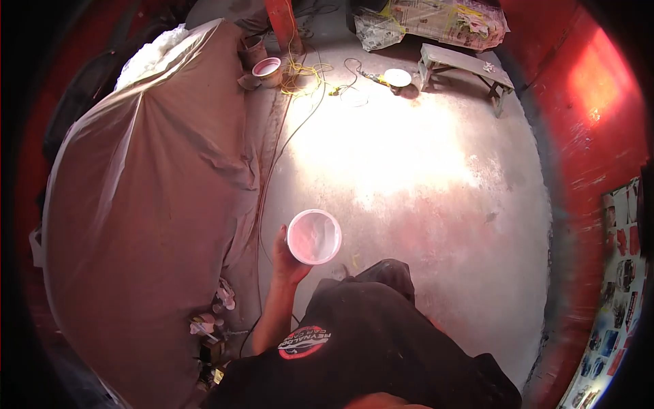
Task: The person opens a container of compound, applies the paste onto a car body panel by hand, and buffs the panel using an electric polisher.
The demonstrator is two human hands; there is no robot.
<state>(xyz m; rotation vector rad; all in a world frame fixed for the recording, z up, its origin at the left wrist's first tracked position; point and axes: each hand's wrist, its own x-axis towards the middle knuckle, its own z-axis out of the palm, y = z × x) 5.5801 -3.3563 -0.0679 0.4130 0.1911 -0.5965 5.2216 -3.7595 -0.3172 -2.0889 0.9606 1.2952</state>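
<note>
Head view: left hand [291, 272] curls around a raised pale tub [314, 236]; pinkish inside, amount remaining unclear; right hand unseen, cannot tell its state

Bright light [388, 157] is pooling across the floor's [470, 286] far half. Red walls [586, 95] are rising at both sides, posters [616, 293] lining the right one's near end. A bench [466, 65] is standing near the floor's far right corner, below a paper-wrapped object [436, 26].
</note>
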